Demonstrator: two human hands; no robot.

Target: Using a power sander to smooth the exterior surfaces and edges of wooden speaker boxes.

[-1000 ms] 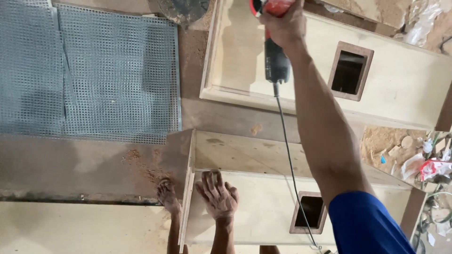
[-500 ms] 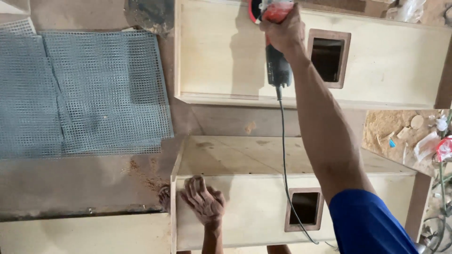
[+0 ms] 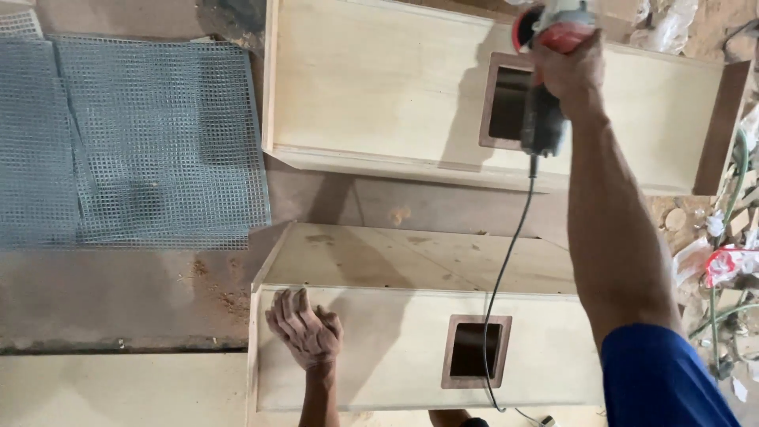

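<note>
My right hand [image 3: 571, 73] is stretched out and gripped around an electric angle grinder [image 3: 544, 119] with a red guard. It is held over the far plywood box [image 3: 379, 87], just right of that box's square opening [image 3: 506, 103]. The grinder's black cord [image 3: 506, 261] hangs back across the near plywood box [image 3: 379, 372]. My left hand [image 3: 304, 328] lies flat on the near box's front face near its left end, fingers spread and holding nothing. A second square opening [image 3: 473, 352] sits to the right of that hand.
Sheets of grey wire mesh [image 3: 134, 134] lie on the floor at the left. Sawdust [image 3: 225, 296] is scattered beside the near box. A pale board [image 3: 118, 391] lies at the lower left. Scraps, wrappers and a green hose [image 3: 731, 261] clutter the right edge.
My right hand has carried the grinder rightward along the far box, from left of the square opening to just right of it. My left hand stays on the near box.
</note>
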